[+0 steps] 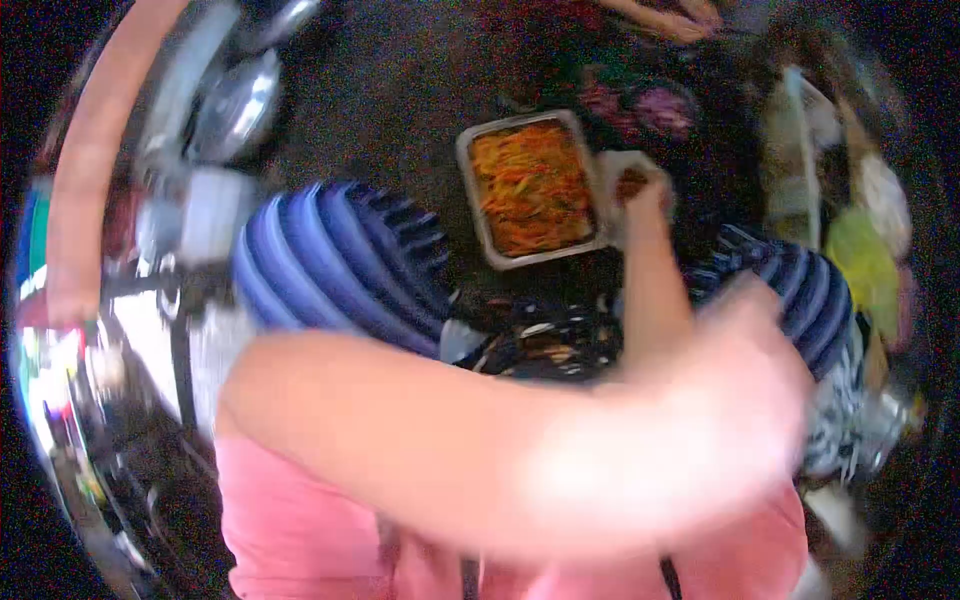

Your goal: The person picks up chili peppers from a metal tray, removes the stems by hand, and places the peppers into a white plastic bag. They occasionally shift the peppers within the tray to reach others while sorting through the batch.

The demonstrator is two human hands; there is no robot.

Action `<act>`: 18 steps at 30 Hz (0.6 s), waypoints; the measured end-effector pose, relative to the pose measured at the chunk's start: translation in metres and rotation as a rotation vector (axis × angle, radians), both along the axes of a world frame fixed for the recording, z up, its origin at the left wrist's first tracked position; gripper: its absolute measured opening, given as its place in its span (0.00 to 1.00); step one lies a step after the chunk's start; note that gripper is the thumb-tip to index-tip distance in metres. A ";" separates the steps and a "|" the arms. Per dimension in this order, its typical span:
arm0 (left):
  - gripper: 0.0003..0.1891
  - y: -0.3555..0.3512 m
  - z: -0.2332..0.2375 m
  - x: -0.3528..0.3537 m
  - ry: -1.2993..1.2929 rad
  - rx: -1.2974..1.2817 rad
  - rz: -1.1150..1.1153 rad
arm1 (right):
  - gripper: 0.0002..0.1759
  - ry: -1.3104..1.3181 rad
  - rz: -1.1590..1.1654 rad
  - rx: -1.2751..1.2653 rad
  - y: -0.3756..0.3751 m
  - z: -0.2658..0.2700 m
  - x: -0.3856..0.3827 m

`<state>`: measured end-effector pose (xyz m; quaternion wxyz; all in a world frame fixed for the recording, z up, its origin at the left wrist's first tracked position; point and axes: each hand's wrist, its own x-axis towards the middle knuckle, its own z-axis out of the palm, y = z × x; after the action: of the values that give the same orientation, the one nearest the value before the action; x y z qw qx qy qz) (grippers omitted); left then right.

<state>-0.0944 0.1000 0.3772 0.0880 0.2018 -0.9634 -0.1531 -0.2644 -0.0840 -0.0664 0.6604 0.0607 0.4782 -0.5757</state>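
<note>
My left arm crosses in front of my pink shirt, and my left hand (750, 330) is at the right, above my right knee. Motion smears its fingers, so its hold cannot be told. My right hand (650, 190) reaches forward over a small white container or wrapper (617, 215) with something dark brown in it. The fingers look closed there, but what they grip is too blurred to make out. Just left of that hand lies a rectangular metal tray (484, 222) filled with shredded orange and yellowish food (535, 190), perhaps carrot.
Purplish pieces (660, 110) lie beyond the tray. Another person's hand (690, 20) shows at the top. Shiny metal bowls (240, 105) stand at the left. A yellow-green bag (862, 255) is at the right. My knees in blue striped cloth (330, 255) flank the work area.
</note>
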 end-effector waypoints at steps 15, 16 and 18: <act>0.11 0.043 0.033 0.035 0.024 -0.183 0.092 | 0.21 0.329 0.187 -0.150 0.038 -0.058 0.077; 0.11 0.043 0.032 0.040 0.023 -0.186 0.097 | 0.19 0.415 0.426 -0.026 0.050 -0.016 0.070; 0.11 0.045 0.030 0.043 0.033 -0.190 0.115 | 0.18 0.415 0.559 0.115 0.061 -0.001 0.049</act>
<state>-0.0513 0.1452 0.4071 0.1311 0.2449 -0.9588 -0.0592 -0.2149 -0.0225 -0.0679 0.6770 -0.1539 0.6317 -0.3449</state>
